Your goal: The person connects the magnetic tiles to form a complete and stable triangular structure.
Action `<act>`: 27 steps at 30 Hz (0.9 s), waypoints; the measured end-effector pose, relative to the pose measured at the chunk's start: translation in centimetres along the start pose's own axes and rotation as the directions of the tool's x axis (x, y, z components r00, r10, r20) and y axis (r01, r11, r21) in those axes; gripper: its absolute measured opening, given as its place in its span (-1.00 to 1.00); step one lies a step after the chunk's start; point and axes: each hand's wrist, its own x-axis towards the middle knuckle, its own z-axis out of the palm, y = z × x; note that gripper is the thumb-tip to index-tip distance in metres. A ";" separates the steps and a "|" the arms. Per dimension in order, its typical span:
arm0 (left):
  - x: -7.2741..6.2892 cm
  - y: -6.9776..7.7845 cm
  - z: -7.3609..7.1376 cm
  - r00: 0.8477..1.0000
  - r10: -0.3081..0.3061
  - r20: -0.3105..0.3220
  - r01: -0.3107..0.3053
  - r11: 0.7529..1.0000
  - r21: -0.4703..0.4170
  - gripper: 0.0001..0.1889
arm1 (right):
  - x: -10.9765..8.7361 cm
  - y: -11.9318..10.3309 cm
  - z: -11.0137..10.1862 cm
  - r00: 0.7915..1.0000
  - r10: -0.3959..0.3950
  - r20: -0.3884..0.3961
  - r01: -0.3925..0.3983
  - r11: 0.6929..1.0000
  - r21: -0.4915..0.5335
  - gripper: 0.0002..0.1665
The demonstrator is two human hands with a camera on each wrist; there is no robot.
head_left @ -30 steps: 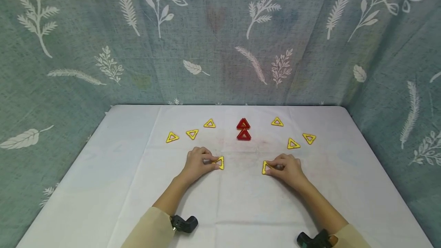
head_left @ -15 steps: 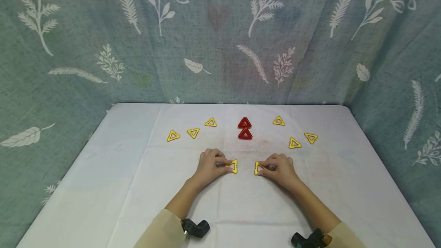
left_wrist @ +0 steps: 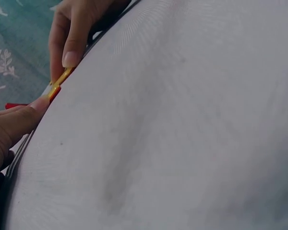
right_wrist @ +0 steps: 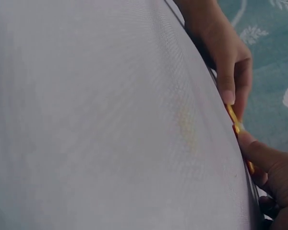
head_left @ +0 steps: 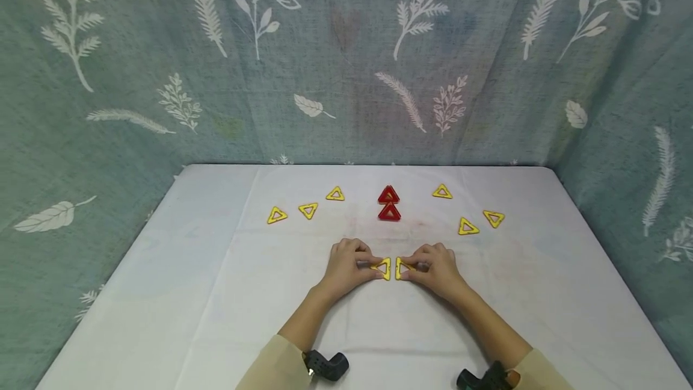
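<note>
Between thumb and fingers my left hand (head_left: pixel 349 266) pinches a yellow triangular frame tile (head_left: pixel 387 269), its flat side facing right. My right hand (head_left: pixel 437 266) pinches a matching yellow triangle tile (head_left: pixel 399 268) the same way, flat side facing left. In the head view a narrow gap separates the two flat sides, low over the white cloth. Both wrist views show the thumbs and the tiles edge-on, with red along the tiles' undersides. Straight behind the hands lie two red triangle tiles (head_left: pixel 388 212), one before the other, point to base.
Left of the red tiles lie several yellow triangle tiles, among them one at the far left (head_left: pixel 277 215). More lie to the right, such as the rightmost tile (head_left: pixel 494 218). The white-covered table (head_left: pixel 162 294) ends at a leaf-patterned curtain (head_left: pixel 346 107).
My left hand has carried its tile to the right, and my right hand has brought its tile a little left. The wide gap between the two tiles has shrunk to a sliver.
</note>
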 end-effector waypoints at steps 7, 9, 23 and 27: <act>-0.1 0.0 0.1 1.000 0.009 -0.027 -0.009 1.000 0.002 -0.70 | 0.1 -0.2 0.2 0.999 -0.033 0.001 0.033 0.999 -0.006 -0.62; -0.1 0.0 0.2 1.000 0.012 -0.026 -0.012 1.000 0.000 -0.70 | 0.1 -0.2 0.2 0.999 -0.037 0.000 0.037 0.999 -0.005 -0.62; -0.2 -0.1 0.1 0.999 0.013 -0.030 -0.013 1.000 0.002 -0.69 | 0.4 -0.4 0.7 0.999 -0.041 0.000 0.041 0.999 0.011 -0.60; -0.2 -0.1 0.1 0.999 0.010 -0.031 -0.010 1.000 0.002 -0.69 | 0.4 -0.2 0.6 1.000 -0.027 0.014 0.027 0.999 0.029 -0.60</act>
